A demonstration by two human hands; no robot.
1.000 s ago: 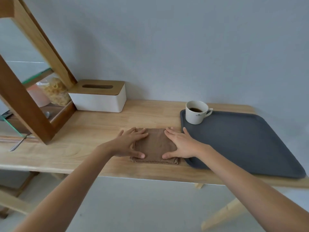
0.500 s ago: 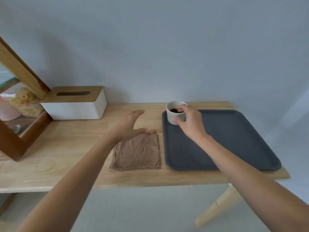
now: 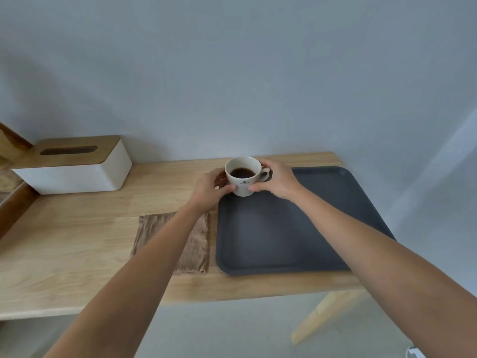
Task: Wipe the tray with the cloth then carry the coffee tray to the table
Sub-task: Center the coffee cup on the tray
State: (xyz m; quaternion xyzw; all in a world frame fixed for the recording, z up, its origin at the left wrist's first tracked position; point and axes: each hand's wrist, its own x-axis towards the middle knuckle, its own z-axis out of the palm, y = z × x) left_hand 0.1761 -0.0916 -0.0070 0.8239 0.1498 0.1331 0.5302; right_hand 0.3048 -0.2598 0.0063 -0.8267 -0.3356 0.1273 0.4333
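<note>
A dark grey tray lies on the right part of the wooden shelf. At its far left corner is a white cup of coffee. My left hand grips the cup's left side and my right hand grips its right side by the handle. Whether the cup rests on the tray or is lifted off it I cannot tell. A folded brown cloth lies flat on the wood just left of the tray, partly hidden under my left forearm.
A white tissue box with a wooden lid stands at the back left against the wall. The wooden shelf ends just right of the tray; its front edge is near me. A wooden frame shows at the far left.
Both hands left the cloth. The right hand reached the cup first, then the left hand joined it on the other side. The view has shifted right.
</note>
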